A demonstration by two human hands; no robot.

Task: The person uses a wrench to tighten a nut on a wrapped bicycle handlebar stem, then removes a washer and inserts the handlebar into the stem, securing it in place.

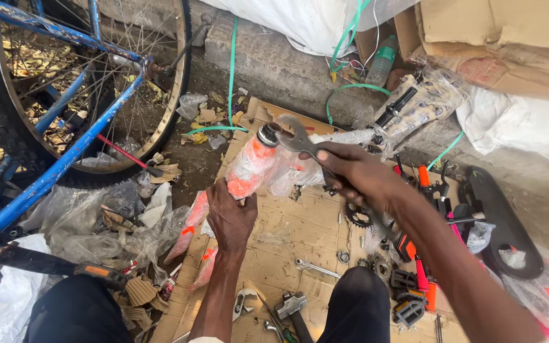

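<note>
My left hand (230, 216) grips an orange bicycle frame wrapped in clear plastic (246, 171), holding it near the middle. A metal head tube opening (268, 134) shows at the frame's upper end. In my right hand (351, 171) is a large open-ended spanner (297, 140), with its jaw close beside that tube end. Both hands work above a flattened cardboard sheet (287, 228) on the ground.
A blue bicycle with a spoked wheel (77, 82) stands at the left. Loose tools lie on the cardboard: a small spanner (316, 268), a hammer (290, 308), a chainring (357, 216), pedals (408, 305). A black chain guard (500, 216), cardboard boxes (497, 38) and white sacks are at the right.
</note>
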